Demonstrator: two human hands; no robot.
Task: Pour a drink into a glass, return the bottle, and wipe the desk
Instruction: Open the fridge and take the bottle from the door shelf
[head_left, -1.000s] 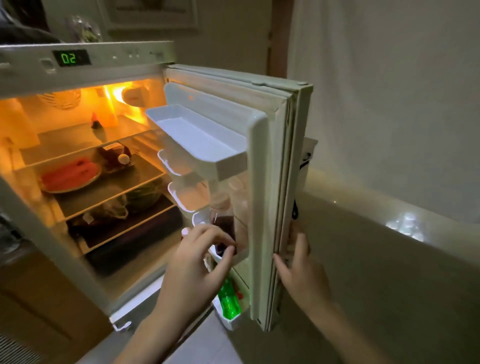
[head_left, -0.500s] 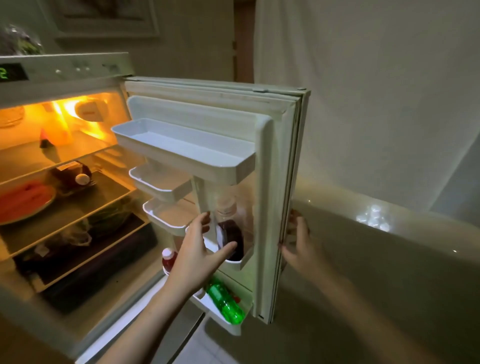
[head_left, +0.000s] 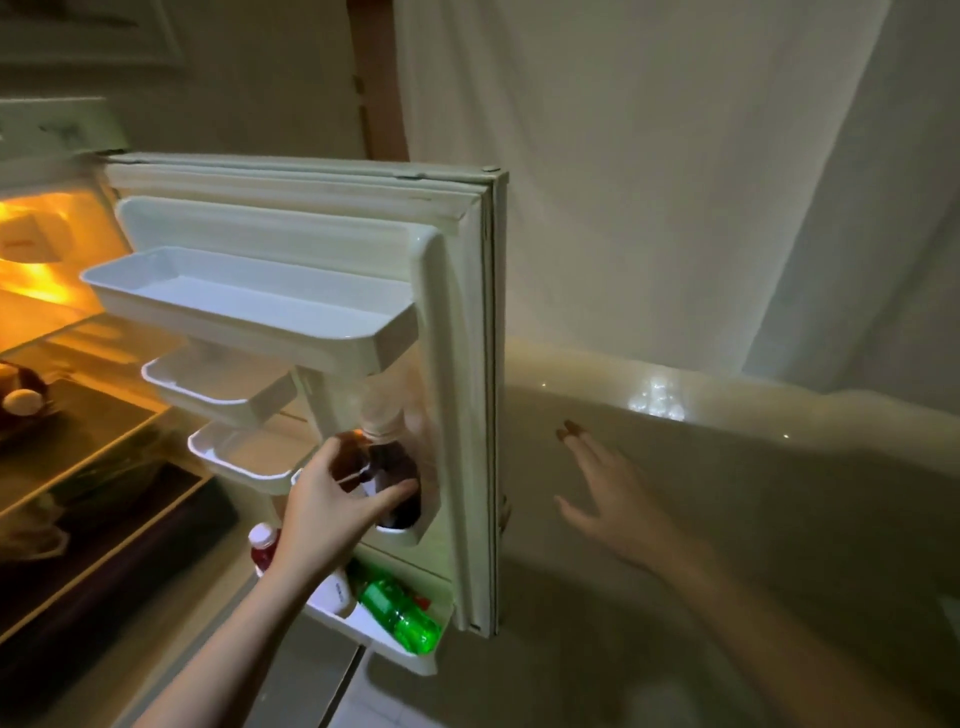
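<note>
A clear plastic bottle of dark drink (head_left: 396, 465) stands upright in a small white pocket (head_left: 402, 534) on the inside of the open fridge door (head_left: 467, 364). My left hand (head_left: 332, 512) wraps around the bottle's body, with the fingers on its left side and the thumb across its front. My right hand (head_left: 610, 493) hovers in the air to the right of the door's edge. Its fingers are spread, it touches nothing and it holds nothing.
A green bottle (head_left: 400, 608), a red-capped bottle (head_left: 262, 543) and a white container (head_left: 336, 592) sit in the lowest door rack. Three white door shelves (head_left: 249, 312) jut out above my left hand. The lit fridge interior (head_left: 78, 441) is at the left, a pale curtain (head_left: 649, 182) at the right.
My right hand has let go of the door's edge and moved out to the right. My left hand has closed around the dark bottle. The view has swung rightward.
</note>
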